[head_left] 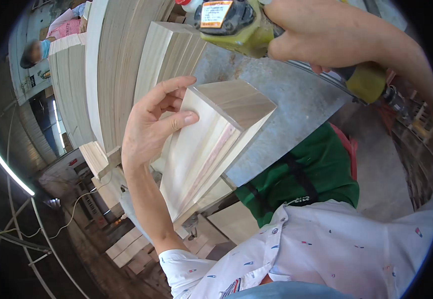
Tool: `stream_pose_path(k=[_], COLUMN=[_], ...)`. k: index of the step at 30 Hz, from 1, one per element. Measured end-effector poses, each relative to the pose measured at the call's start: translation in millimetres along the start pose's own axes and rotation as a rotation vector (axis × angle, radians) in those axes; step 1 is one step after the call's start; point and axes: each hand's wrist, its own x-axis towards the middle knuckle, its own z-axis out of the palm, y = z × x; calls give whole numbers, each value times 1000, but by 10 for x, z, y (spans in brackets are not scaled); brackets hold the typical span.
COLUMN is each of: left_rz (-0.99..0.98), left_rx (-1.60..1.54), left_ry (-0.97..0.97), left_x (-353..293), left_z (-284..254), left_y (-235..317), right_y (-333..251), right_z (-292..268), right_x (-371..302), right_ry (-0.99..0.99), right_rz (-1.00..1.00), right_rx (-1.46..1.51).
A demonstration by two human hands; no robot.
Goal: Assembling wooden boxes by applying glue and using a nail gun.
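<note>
My left hand (149,124) is closed on the upper corner of a pale wooden box (196,144), thumb on its outer face and fingers over the edge. The box rests tilted toward me, and its end by the metal tabletop shows a darker grain. My right hand (311,37) grips a yellow-green nail gun (244,40) by its handle, above and to the right of the box. A hose fitting shows at the handle's end. The gun's nose lies out of view, and the gun is apart from the box.
Tall stacks of pale boards (122,65) stand at the left and behind the box. The grey metal tabletop (276,109) lies beneath. A green apron (306,174) hangs at my front. Another person (52,42) is at the far upper left. More wood pieces (131,246) lie below.
</note>
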Motion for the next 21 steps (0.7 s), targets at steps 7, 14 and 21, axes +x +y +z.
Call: stream_pose_path(k=[7,14,21], left_rz=[200,93,55], left_rx=[223,65,27], left_ry=[-116,-153,-154], left_x=[159,198,221], left_z=[-134,-186,-190], left_y=[18,40,13], right_y=[122,185,182], right_z=[33,87,137], right_x=[93,84,53], right_ry=[-26,-28,-12], right_rz=[-17,-18,-18], right_rx=[9,-3,-20])
